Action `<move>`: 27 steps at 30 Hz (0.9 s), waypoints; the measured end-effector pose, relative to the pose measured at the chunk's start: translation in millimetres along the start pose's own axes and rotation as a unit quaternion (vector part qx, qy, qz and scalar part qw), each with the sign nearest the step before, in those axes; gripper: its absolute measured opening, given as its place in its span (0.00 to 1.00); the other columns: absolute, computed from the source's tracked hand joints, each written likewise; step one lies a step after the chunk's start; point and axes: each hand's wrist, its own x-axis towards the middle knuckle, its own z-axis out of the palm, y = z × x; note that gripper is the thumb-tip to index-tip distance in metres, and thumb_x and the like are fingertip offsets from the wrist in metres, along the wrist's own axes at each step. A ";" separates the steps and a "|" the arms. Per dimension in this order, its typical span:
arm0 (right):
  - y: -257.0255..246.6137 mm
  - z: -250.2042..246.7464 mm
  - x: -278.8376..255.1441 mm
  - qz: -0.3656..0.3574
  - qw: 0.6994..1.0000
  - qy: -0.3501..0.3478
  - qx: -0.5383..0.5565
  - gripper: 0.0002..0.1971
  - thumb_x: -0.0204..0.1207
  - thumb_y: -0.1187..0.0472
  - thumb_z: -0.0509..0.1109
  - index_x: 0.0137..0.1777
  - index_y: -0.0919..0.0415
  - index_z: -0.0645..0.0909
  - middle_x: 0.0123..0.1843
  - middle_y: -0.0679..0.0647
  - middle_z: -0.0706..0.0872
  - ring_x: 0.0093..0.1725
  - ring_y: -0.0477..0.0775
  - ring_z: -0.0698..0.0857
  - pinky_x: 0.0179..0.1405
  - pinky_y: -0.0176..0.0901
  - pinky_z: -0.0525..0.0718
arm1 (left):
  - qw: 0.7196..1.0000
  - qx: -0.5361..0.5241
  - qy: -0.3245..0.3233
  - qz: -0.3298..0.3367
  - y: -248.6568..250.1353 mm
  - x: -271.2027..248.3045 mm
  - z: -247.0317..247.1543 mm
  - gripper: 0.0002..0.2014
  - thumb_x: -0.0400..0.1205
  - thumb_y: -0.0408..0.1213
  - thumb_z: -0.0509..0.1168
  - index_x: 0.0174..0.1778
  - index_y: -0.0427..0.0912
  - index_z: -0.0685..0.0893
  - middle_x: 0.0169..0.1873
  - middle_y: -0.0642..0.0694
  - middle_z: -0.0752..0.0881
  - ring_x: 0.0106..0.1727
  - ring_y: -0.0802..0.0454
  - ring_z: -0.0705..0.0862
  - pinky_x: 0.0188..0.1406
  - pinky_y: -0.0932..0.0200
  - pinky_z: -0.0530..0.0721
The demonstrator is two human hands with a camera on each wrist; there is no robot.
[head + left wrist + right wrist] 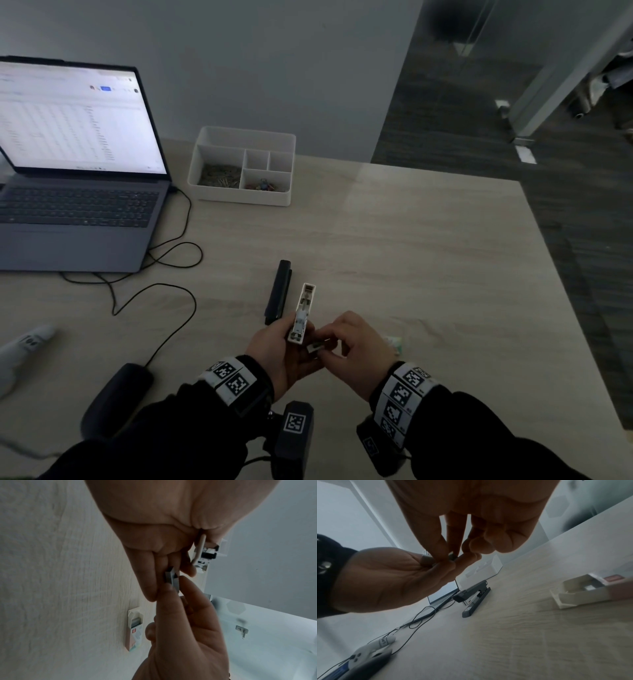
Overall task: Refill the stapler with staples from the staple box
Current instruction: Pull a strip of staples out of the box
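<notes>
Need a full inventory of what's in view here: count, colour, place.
White opened stapler: 1, held above the desk.
Grey staple strip: 1, between both hands.
Black closed stapler: 1, desk centre.
Pink-and-white staple box: 1, open, desk right.
White compartment organiser: 1, desk rear.
Grey open laptop: 1, desk left.
Black cable: 1, beside laptop.
Left hand: holds white stapler.
Right hand: pinches strip.

Bare table (428,260) right of your hands, black stapler (278,291) just ahead-left, cable (164,298) loops lower left, organizer tray (239,198) upper centre.
</notes>
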 end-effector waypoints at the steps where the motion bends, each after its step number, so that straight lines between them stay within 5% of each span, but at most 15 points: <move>1: 0.9 -0.2 0.3 0.002 1.000 -0.007 -0.003 0.12 0.70 0.55 0.72 0.53 0.43 0.87 0.45 0.42 0.77 0.39 0.40 0.78 0.41 0.31 0.77 | 1.000 0.003 -0.003 0.000 0.1 0.3 -0.8 0.18 0.86 0.47 0.58 0.38 0.37 0.80 0.45 0.32 0.87 0.50 0.34 0.90 0.43 0.45 0.91; 8: 0.7 -6.1 -1.0 0.029 0.999 0.019 0.011 0.09 0.73 0.59 0.74 0.49 0.42 0.88 0.40 0.41 0.81 0.40 0.38 0.79 0.43 0.34 0.77 | 1.000 0.026 -0.007 -0.011 -0.3 4.5 -4.1 0.15 0.84 0.46 0.61 0.38 0.39 0.80 0.62 0.23 0.84 0.61 0.32 0.88 0.57 0.40 0.86; 10: 0.0 -6.8 -2.3 0.043 0.999 0.008 -0.001 0.08 0.74 0.57 0.73 0.50 0.43 0.88 0.39 0.42 0.83 0.38 0.38 0.79 0.42 0.36 0.78 | 0.999 0.030 -0.002 -0.011 -0.6 4.7 -4.0 0.15 0.84 0.46 0.60 0.38 0.39 0.80 0.57 0.26 0.84 0.62 0.31 0.87 0.59 0.39 0.85; 13: -1.2 -6.4 -1.0 0.056 0.998 0.008 -0.010 0.05 0.75 0.54 0.72 0.48 0.47 0.88 0.39 0.45 0.87 0.38 0.40 0.80 0.42 0.41 0.81 | 0.999 0.037 0.007 -0.008 -1.7 3.6 -1.5 0.16 0.84 0.45 0.60 0.36 0.38 0.81 0.47 0.32 0.85 0.50 0.36 0.91 0.56 0.41 0.86; 17: -0.6 -8.2 1.0 0.062 0.997 0.005 -0.038 0.07 0.78 0.53 0.69 0.49 0.47 0.89 0.40 0.47 0.88 0.43 0.47 0.84 0.46 0.47 0.82 | 0.999 0.049 0.017 -0.008 -2.8 2.0 1.5 0.16 0.84 0.45 0.60 0.36 0.38 0.81 0.46 0.32 0.87 0.47 0.37 0.92 0.56 0.40 0.87; 23: 4.5 -8.6 1.2 0.011 0.998 -0.009 -0.062 0.08 0.76 0.55 0.70 0.51 0.43 0.89 0.40 0.45 0.83 0.41 0.39 0.79 0.42 0.30 0.75 | 0.999 0.046 0.018 -0.006 -3.1 2.7 3.4 0.18 0.85 0.46 0.59 0.35 0.38 0.81 0.43 0.32 0.88 0.49 0.36 0.91 0.51 0.42 0.88; 27: 4.9 -6.8 0.6 0.001 0.998 -0.015 -0.064 0.10 0.73 0.54 0.68 0.51 0.44 0.87 0.44 0.45 0.83 0.43 0.39 0.80 0.44 0.36 0.81 | 0.999 0.036 0.022 -0.002 -2.8 3.9 4.9 0.17 0.86 0.46 0.59 0.38 0.38 0.81 0.41 0.32 0.89 0.49 0.35 0.91 0.49 0.42 0.90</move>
